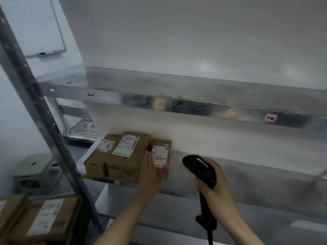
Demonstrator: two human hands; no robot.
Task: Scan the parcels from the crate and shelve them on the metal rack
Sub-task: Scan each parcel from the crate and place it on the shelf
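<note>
Nearest, lower left: green crate (77, 214) with at least two labelled parcels in crate (44, 218), lying flat. Right hand (219, 188) was wrapped round the handle of the black scanner (198, 167), head up and pointed toward the shelf, red and blue lights on top, cable dropping out the bottom of view. Left hand (152, 172) held the small parcel (161, 154) on the middle shelf (247, 177) of the metal rack: fingers straight up its left side, thumb across its near lower edge; blurred, but it read as a grip. Small parcel sat label up, touching the large box (106, 167) to its left. A flatter labelled box (132, 144) lay on top of the large one. Rack upright (35, 103) ran diagonally at left. Upper shelf (194, 89) carried tags "1-1" (90, 94) and "1-2" (270, 118) on its front edge. Farthest, upper left: whiteboard (31, 23) on the wall, marker (45, 53) in its tray.
</note>
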